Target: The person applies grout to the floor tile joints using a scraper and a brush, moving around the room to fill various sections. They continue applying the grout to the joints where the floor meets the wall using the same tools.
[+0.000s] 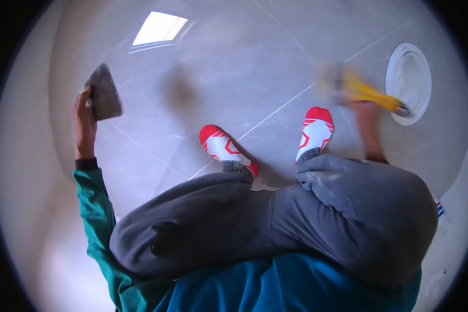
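My left hand (85, 122) is closed on the edge of a dark, flat rectangular plate (107, 94), which is held up at the left; whether it has a handle is hidden. At the right, my right hand (367, 118) grips a yellow-handled brush (368, 92). Its pale head, dark band and handle are smeared by motion, so the bristles cannot be made out clearly. The brush points left, and its dark handle end overlaps the rim of a round white lid or plate (425, 78) on the floor.
Large grey tiles (265, 73) with pale joint lines cover the floor. A bright window reflection (159, 28) and a blurry brown stain (181, 92) show on them. My feet in red and white socks (315, 130) stand between my hands. A pale wall (28, 156) curves along the left.
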### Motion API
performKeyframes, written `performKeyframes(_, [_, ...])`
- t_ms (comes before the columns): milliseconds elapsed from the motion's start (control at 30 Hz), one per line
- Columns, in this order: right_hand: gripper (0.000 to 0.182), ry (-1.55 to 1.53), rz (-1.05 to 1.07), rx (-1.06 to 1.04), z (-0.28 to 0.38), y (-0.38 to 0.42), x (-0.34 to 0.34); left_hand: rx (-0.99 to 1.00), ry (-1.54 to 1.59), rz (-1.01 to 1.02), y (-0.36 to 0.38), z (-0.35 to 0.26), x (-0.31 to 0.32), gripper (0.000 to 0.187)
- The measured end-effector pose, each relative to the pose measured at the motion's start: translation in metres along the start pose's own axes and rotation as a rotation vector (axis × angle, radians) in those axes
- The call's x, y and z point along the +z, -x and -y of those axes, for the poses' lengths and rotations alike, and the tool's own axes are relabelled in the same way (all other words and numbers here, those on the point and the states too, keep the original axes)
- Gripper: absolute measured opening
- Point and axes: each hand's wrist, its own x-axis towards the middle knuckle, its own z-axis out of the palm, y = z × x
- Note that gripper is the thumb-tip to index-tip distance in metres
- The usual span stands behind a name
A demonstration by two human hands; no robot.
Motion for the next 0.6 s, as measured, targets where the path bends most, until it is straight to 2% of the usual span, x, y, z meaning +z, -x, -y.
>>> performKeyframes(33, [0.024, 0.088, 0.28, 0.11, 0.05, 0.017, 0.026, 0.007, 0.005, -0.02, 0.005, -0.008, -0.003, 0.034])
performKeyframes(67, [0.024, -0.152, 0.47, -0.186, 0.026, 0.022, 0.064, 0.014, 0.007, -0.038, 0.007, -0.017, -0.008, 0.035])
performKeyframes(100, [0.027, -0.225, 0.556, -0.374, 0.014, 0.038, 0.1, 0.027, 0.014, -0.051, 0.011, -0.02, -0.014, 0.035])
performKeyframes(167, [0.035, -0.053, 0.914, -0.546, 0.005, 0.058, 0.13, 0.217, -0.134, -0.027, 0.022, -0.014, -0.024, 0.037])
performKeyframes(233, [0.038, 0.14, 0.895, -0.691, -0.006, 0.006, 0.118, 0.051, -0.029, -0.09, 0.06, -0.022, -0.021, 0.038])
performKeyframes(267, [0.035, 0.071, 0.49, -0.984, -0.003, -0.031, 0.101, 0.017, -0.042, -0.155, 0.08, -0.03, -0.01, 0.037])
performKeyframes(300, [0.031, 0.291, 0.278, -1.163, -0.015, -0.085, 0.093, -0.011, -0.054, -0.155, 0.092, -0.022, -0.014, 0.037])
performKeyframes(333, [0.03, 0.188, 0.341, -0.482, 0.028, -0.11, 0.064, 0.021, -0.035, -0.175, 0.096, -0.014, -0.019, 0.036])
performKeyframes(367, [0.026, 0.222, 0.159, -0.787, 0.045, -0.147, 0.038, 0.077, -0.004, -0.201, 0.097, -0.005, -0.025, 0.036])
performKeyframes(433, [0.023, 0.343, 0.057, -0.868, 0.076, -0.154, 0.022, 0.067, -0.05, -0.134, 0.099, 0.008, -0.038, 0.036])
performKeyframes(467, [0.021, 0.465, -0.031, -0.931, 0.092, -0.158, 0.014, 0.05, -0.022, -0.23, 0.103, 0.007, -0.031, 0.035])
performKeyframes(500, [0.022, 0.32, 0.026, -0.946, 0.087, -0.15, 0.023, 0.025, 0.005, -0.324, 0.108, 0.001, -0.018, 0.034])
performKeyframes(533, [0.022, 0.248, 0.094, -1.053, 0.076, -0.138, 0.043, 0.036, 0.024, -0.326, 0.111, -0.006, -0.009, 0.034])
performKeyframes(567, [0.025, 0.251, 0.14, -0.907, 0.065, -0.108, 0.068, 0.01, 0.051, -0.297, 0.115, -0.013, -0.003, 0.034])
performKeyframes(600, [0.024, 0.055, 0.21, -0.962, 0.046, -0.081, 0.101, -0.014, 0.073, -0.267, 0.117, -0.018, 0.0, 0.034])
